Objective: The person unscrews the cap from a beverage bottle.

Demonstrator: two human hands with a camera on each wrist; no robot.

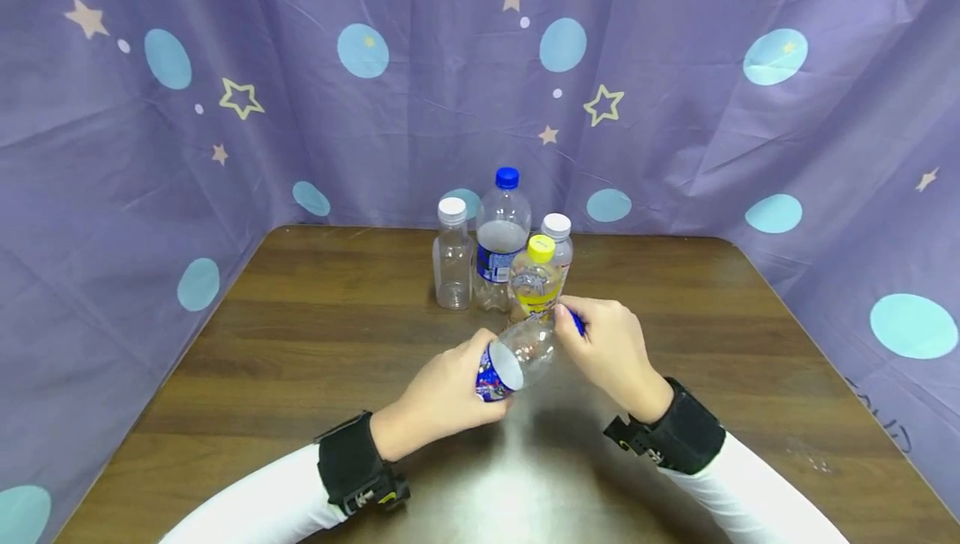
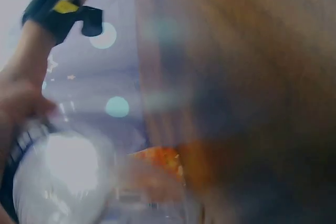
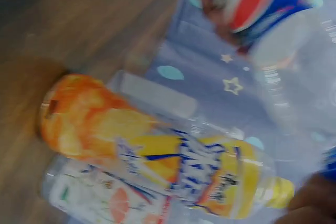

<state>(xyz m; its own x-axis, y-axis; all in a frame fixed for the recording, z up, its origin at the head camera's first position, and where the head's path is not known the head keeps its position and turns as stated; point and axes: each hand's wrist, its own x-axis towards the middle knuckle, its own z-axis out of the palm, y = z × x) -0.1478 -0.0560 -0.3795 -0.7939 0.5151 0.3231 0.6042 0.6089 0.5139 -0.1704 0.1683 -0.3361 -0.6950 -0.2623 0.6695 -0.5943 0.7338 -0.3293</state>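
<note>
My left hand (image 1: 442, 386) grips a clear plastic soda bottle (image 1: 534, 354) around its blue label (image 1: 491, 377). The bottle tilts over the table, neck toward the right. At that end the thumb and fingers of my right hand (image 1: 611, 348) pinch the blue cap (image 1: 576, 321). In the right wrist view, the label (image 3: 252, 11) shows red, white and blue. Just behind stands a yellow-capped bottle (image 1: 536, 281), its orange and yellow wrapper (image 3: 152, 153) large in the right wrist view. The left wrist view is blurred, with the shiny bottle (image 2: 58, 177) at lower left.
Behind the hands stand a clear white-capped bottle (image 1: 453, 265), a large blue-capped bottle (image 1: 504, 227) and another white-capped bottle (image 1: 557, 232), partly hidden by the yellow-capped one. The brown wooden table (image 1: 300, 319) ends at a purple curtain (image 1: 450, 111).
</note>
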